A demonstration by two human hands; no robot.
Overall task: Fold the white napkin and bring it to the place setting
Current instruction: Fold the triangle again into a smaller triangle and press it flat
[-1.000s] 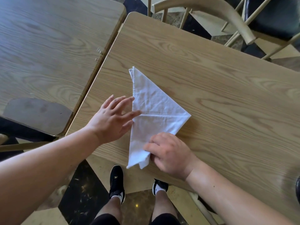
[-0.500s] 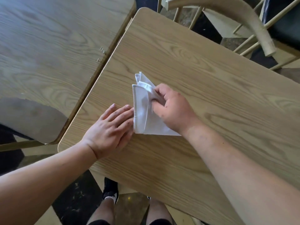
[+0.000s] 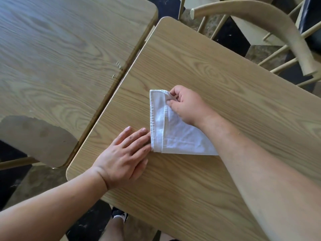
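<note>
Napkin (image 3: 175,136) lies folded on desk (image 3: 225,80), long axis near-to-far; right hand (image 3: 187,106) pinches its far corner, left hand (image 3: 125,153) flat and open, fingertips touching its near-left edge.

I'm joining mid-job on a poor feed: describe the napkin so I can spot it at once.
Two wooden tables stand side by side; take the right-hand table, beside the curved wooden chair. Near its left edge, between the two hands, lies the white napkin. It is the only cloth there, folded to a hemmed wedge, with the right hand pinching its far corner.
</note>
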